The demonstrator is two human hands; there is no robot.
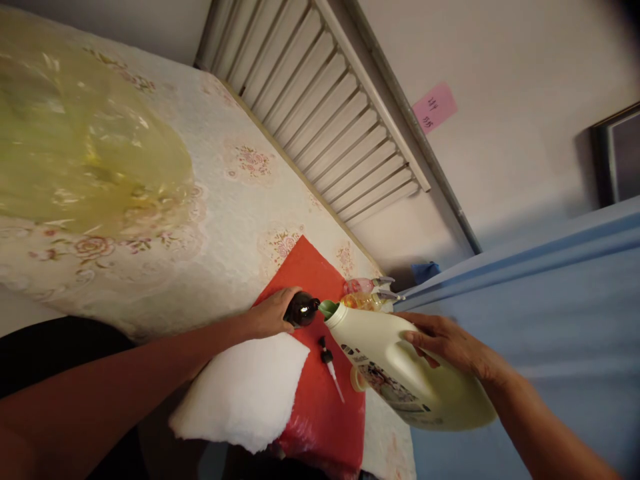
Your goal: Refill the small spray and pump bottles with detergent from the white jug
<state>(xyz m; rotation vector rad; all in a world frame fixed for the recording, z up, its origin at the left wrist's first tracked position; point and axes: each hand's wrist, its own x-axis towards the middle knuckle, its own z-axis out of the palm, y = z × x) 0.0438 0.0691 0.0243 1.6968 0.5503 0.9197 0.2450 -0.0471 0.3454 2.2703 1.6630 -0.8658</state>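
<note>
My left hand (273, 313) is closed around a small dark bottle (301, 309) above a red mat. A large pale-green jug (405, 367) with a printed label is gripped at its handle by my right hand (445, 340). The jug is tipped, its uncapped mouth meeting or nearly meeting the dark bottle's neck; whether they touch I cannot tell. Any liquid between them is not visible. Below the two openings lies a black pump top (327, 360) with a pale dip tube. A round yellowish cap (358, 379) is partly hidden behind the jug.
The red mat (327, 420) rests on a floral tablecloth (235, 220). White wadding (245, 393) lies at its near-left side. Pink and orange spray bottles (363, 301) stand behind the jug. A yellow plastic bag (90, 140) fills the far left; a radiator (320, 113) lines the wall, a blue curtain (565, 320) the right.
</note>
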